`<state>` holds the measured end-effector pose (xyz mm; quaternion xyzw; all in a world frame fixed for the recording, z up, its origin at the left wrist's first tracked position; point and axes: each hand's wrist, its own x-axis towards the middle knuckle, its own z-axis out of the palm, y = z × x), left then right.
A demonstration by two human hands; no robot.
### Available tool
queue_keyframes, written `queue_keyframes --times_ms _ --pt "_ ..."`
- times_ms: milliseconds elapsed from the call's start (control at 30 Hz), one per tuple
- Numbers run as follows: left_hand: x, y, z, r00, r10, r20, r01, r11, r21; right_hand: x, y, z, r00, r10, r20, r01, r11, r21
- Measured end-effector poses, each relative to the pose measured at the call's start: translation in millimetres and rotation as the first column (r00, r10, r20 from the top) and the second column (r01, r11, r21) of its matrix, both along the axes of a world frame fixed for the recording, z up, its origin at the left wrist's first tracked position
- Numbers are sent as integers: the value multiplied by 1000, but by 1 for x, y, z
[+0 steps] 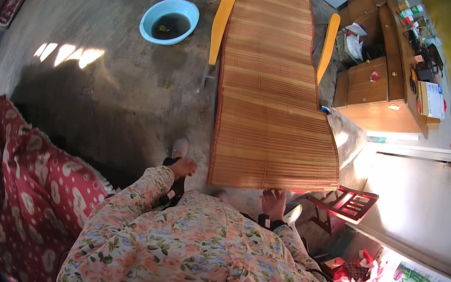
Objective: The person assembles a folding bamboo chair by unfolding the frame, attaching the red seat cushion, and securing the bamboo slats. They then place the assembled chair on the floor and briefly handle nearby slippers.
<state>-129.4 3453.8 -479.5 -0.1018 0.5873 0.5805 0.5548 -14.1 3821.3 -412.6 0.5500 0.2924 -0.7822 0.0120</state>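
A brown woven bamboo mat point(269, 98) covers a long reclining chair in front of me, with a yellow armrest point(223, 22) on its left and another on its right. My right hand point(272, 203) is at the mat's near edge, fingers stretched and apart; whether they press on it I cannot tell. To the left of the mat's near corner, my left hand point(183, 168) hangs apart from it with curled fingers, and nothing shows in it. Both arms are in floral sleeves with dark bands at the wrists.
A light blue basin point(169, 22) with dark water stands on the floor at the far left. A small red-brown folding stool point(346, 207) is near the right. Wooden drawers point(369, 83) line the right wall. A red patterned cover point(29, 182) hangs at the left.
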Motion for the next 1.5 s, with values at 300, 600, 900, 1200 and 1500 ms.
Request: queue_keyframes --times_ms 300,600,900,1200,1500 --pt "-207 -61 4 905 293 -309 -377 888 -264 -6 -113 -17 1000 -16 21 20 986 -167" --pt "-313 -28 24 957 197 -214 -245 943 -227 -22 -147 -19 998 -41 45 48 981 -189" --pt "-464 1 -39 934 101 -344 -220 918 -329 -56 -217 -20 753 -656 -56 646 753 -128" --pt "-545 -27 -118 985 48 -166 -71 989 -133 -25 -259 -65 572 -820 2 819 572 39" --pt "-532 -17 -109 962 55 -266 -148 927 -344 -30 -248 -7 667 -721 -187 743 659 112"
